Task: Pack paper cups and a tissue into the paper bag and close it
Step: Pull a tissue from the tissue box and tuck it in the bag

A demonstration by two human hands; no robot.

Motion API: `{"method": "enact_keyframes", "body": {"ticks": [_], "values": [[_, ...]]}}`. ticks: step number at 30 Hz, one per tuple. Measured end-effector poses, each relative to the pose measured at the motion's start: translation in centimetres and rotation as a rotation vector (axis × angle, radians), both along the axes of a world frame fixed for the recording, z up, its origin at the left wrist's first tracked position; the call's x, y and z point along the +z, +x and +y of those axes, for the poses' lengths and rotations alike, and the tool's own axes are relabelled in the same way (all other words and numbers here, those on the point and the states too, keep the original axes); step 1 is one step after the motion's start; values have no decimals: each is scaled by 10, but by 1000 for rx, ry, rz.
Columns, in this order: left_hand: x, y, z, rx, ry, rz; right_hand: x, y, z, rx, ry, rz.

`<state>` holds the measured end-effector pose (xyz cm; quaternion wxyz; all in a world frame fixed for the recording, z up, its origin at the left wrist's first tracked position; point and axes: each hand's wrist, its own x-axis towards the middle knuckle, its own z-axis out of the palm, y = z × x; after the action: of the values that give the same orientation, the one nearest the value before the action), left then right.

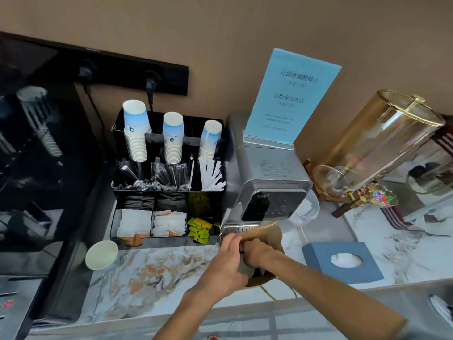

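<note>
Two hands [226, 262] [257, 251]; one paper bag [268, 235]

Dim, soft indoor light, wide-angle bowing at the edges (glare on the glass dispenser [382, 143]), slight blur.

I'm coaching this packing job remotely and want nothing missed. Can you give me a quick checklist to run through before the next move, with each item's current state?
1. Brown paper bag held by both hands: ok, left hand and right hand are on it.
2. Bag mouth open for loading: cannot tell, the hands cover it.
3. Loose white paper cup packed: not ok, it lies on its side on the marble counter, apart from the bag.
4. Tissue available: ok, white tissue shows in the blue-grey tissue box right of the bag.
5. Tissue already in bag: cannot tell.
6. Bag closed: cannot tell; the hands hide its top.
</note>
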<state>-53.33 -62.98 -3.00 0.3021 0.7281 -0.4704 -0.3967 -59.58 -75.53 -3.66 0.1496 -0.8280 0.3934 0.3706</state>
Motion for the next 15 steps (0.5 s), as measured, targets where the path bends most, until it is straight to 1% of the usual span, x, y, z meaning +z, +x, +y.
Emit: {"method": "enact_keyframes", "body": {"ticks": [3,4,6,7,8,10,11,12,13,15], "values": [[1,0,-1,-14,-6,5,-11,-1,-6,98,-22,67],[1,0,-2,-21,-8,7,-10,0,-6,160,-36,120],[0,-1,-3,-26,-6,16,-5,-4,-6,360,-74,217],[-1,-1,-4,-23,-5,19,-1,-1,1,372,-57,231],[-2,-1,-5,-20,-6,19,1,5,12,324,-85,249],[-3,-3,-7,-22,-8,15,3,18,56,508,-394,468],[-4,-3,-7,-26,-6,14,8,25,77,570,-482,547],[-5,-3,-7,-28,-3,16,4,28,87,592,-496,519],[-6,-4,-7,-30,2,20,-7,27,89,621,-514,431],[-7,-4,-8,-29,7,32,5,25,84,646,-548,437]]}}
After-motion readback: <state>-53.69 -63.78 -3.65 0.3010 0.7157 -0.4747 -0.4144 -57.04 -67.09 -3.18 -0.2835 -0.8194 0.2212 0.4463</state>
